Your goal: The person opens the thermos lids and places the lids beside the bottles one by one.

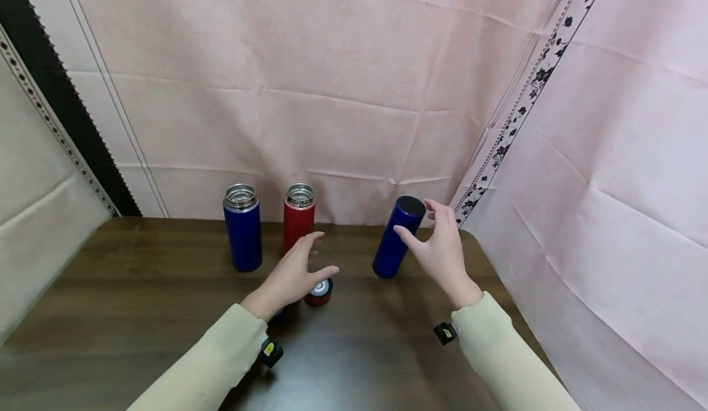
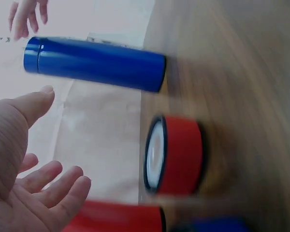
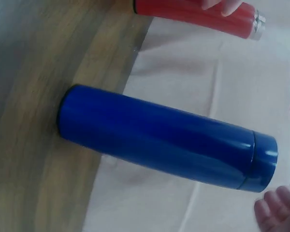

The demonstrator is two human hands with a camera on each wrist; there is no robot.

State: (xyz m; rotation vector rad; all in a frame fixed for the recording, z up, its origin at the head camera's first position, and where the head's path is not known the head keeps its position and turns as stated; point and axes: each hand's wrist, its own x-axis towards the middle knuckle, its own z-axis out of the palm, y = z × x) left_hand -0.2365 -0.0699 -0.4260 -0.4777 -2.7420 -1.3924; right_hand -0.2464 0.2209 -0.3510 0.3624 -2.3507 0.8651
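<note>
My right hand (image 1: 444, 256) is beside the top of a capped blue thermos bottle (image 1: 394, 242), thumb and fingers spread on either side of its lid. In the right wrist view a gap shows between the fingertips (image 3: 266, 212) and the lid. My left hand (image 1: 289, 276), fingers spread and holding nothing, hovers in front of an uncapped red thermos bottle (image 1: 297, 220) and hides its lower part. Just by the left thumb, a red lid (image 2: 182, 155) lies on the table. Partly hidden under the left wrist is a dark blue lid (image 1: 278, 317).
An uncapped blue thermos bottle (image 1: 243, 236) stands upright to the left of the red one. The brown wooden table (image 1: 354, 349) ends at a pale pink cloth backdrop (image 1: 343, 91), which also rises along the right side.
</note>
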